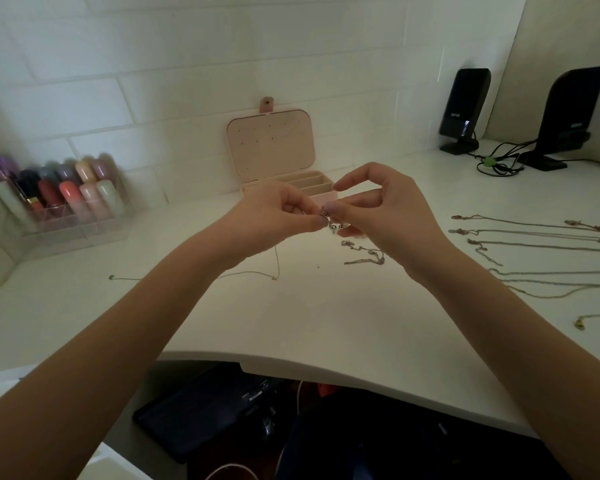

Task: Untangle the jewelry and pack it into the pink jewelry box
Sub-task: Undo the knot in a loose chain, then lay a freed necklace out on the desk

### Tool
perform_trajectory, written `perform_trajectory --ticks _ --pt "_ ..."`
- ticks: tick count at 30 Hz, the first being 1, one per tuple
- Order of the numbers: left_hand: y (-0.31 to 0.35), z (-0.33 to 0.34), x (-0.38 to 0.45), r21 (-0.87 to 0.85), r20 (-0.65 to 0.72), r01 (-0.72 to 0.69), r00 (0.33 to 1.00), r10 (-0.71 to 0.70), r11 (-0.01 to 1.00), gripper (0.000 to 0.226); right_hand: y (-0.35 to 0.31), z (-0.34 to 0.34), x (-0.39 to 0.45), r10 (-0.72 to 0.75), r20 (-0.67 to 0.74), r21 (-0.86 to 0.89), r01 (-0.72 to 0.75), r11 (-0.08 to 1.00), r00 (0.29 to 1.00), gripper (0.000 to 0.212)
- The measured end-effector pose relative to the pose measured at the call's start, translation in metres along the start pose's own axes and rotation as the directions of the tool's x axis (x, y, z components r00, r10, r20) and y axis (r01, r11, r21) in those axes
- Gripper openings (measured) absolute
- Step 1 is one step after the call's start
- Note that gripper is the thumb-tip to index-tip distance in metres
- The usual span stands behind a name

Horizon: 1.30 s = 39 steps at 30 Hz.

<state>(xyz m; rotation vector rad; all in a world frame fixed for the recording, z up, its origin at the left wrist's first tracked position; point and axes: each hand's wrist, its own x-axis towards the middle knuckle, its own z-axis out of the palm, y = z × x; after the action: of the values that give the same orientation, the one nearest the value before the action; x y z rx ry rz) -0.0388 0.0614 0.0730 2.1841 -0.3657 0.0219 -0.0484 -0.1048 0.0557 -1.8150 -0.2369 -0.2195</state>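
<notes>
A small silver jewelry piece [328, 218] is held above the white desk [326, 323], just in front of the pink jewelry box [274, 150]; it is too small to give its long axis. The left hand [284, 211] pinches it from the left, and the right hand [378, 206] pinches it from the right — remaining fingers curled. A thin chain [277, 261] hangs from the left hand to the desk and trails leftward. The box stands open, lid upright. A tangled chain cluster [364, 252] lies beneath the right hand. Straightened necklaces [534, 237] lie at right, long axes running left–right. A clear organizer [63, 209] sits far left; 2 black speakers [465, 109] stand at rear right.
</notes>
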Motion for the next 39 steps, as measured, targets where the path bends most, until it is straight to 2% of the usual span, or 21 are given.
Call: perform_trajectory --ticks 5,10,14,17,20,24,29,33,35,37,39 --pt "-0.002 0.002 0.002 -0.035 0.018 0.017 1.000 -0.016 0.999 0.006 -0.002 0.002 -0.003 -0.018 -0.016 0.020 0.018 1.000 1.000 0.026" --pt "-0.009 0.007 0.002 -0.122 0.123 0.106 0.988 -0.091 0.987 0.009 -0.002 0.003 -0.002 -0.043 -0.095 0.134 0.055 0.989 0.995 0.025" --pt "-0.017 0.012 0.000 -0.059 0.198 0.132 0.973 -0.118 0.989 0.006 0.000 -0.003 0.003 -0.035 -0.188 0.264 0.084 0.961 0.982 0.028" --pt "-0.026 0.008 -0.004 0.020 0.239 0.186 0.953 -0.185 0.982 0.005 0.000 -0.011 0.008 0.022 -0.273 0.405 0.094 0.910 0.962 0.028" --pt "-0.033 -0.002 -0.010 0.061 0.221 0.217 0.949 -0.225 0.974 0.003 0.003 -0.021 0.014 0.131 -0.325 0.535 0.067 0.842 0.937 0.024" --pt "-0.034 -0.019 -0.019 0.108 0.182 0.236 0.950 -0.252 0.966 0.002 0.003 -0.035 0.019 0.233 -0.321 0.639 0.028 0.768 0.918 0.025" --pt "-0.032 -0.029 -0.027 0.001 0.124 0.270 0.955 -0.268 0.963 0.003 0.004 -0.044 0.011 0.276 -0.269 0.673 -0.025 0.739 0.923 0.023" --pt "-0.027 -0.029 -0.033 -0.212 0.108 0.261 0.964 -0.243 0.942 0.006 0.008 -0.054 -0.006 0.288 -0.256 0.658 -0.051 0.751 0.923 0.021" --pt "-0.021 -0.021 -0.035 -0.448 0.128 0.249 0.968 -0.214 0.859 0.012 0.010 -0.062 -0.018 0.300 -0.236 0.638 -0.086 0.765 0.924 0.019" --pt "-0.013 -0.005 -0.036 -0.715 0.146 0.213 0.977 -0.155 0.666 0.018 0.011 -0.072 -0.033 0.317 -0.231 0.611 -0.116 0.783 0.920 0.017" --pt "-0.001 0.014 -0.038 -0.876 0.156 0.179 0.984 -0.089 0.448 0.018 0.012 -0.084 -0.050 0.328 -0.243 0.578 -0.135 0.804 0.913 0.016"
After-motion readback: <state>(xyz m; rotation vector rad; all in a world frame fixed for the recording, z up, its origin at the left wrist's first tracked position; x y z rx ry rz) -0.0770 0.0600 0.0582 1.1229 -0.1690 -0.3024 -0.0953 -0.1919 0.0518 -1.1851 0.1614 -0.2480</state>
